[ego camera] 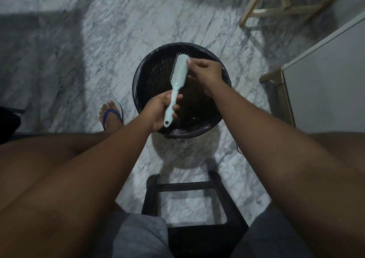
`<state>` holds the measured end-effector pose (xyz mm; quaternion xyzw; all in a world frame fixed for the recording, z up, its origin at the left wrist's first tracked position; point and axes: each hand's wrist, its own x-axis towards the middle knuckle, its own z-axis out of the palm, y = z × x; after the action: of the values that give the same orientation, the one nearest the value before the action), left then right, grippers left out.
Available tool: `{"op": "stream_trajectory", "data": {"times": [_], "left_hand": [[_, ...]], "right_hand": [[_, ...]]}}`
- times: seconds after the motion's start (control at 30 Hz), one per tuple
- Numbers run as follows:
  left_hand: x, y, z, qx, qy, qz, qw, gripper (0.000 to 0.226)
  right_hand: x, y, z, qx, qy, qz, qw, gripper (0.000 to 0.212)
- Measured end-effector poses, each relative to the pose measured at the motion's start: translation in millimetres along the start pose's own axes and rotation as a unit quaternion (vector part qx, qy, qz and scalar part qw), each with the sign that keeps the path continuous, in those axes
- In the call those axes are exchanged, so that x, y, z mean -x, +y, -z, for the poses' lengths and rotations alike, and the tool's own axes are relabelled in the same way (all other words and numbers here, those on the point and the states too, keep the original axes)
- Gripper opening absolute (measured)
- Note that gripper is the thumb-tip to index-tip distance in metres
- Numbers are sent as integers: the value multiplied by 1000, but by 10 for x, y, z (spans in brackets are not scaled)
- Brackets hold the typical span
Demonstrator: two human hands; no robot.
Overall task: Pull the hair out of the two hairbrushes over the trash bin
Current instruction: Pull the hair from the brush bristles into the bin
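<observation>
Left grip [161, 110] clasps the hairbrush [176, 80] handle; right grip [205, 71] pinches at bristles. Loosened hair could drift outside the trash bin [142, 92].

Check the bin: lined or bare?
Lined. A dark plastic bag folds over the trash bin's rim; the hairbrush is held above it.

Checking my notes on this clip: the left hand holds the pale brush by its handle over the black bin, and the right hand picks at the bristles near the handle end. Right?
Nearly. In the head view the left hand does hold the brush by its handle over the bin, but the right hand works at the tip end of the bristles, far from the handle.
</observation>
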<state>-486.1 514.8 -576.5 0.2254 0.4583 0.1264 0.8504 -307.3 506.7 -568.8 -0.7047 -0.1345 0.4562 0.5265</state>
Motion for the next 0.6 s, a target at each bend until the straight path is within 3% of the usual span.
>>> {"op": "stream_trajectory", "data": {"times": [0.17,0.43,0.5,0.6], "left_hand": [[-1,-43,44,-9,11,1,1000,37],[-8,-112,101,1,22,8,1000,39],[-19,-103,92,12,19,8,1000,39],[-46,-89,66,37,3,13,999,38]], "right_hand": [[-81,-22,-9,179,62,62,980,13],[-62,-294,-64,120,167,224,953,17],[-41,-260,-50,165,150,230,947,11],[49,-114,-42,266,26,188,945,13]]}}
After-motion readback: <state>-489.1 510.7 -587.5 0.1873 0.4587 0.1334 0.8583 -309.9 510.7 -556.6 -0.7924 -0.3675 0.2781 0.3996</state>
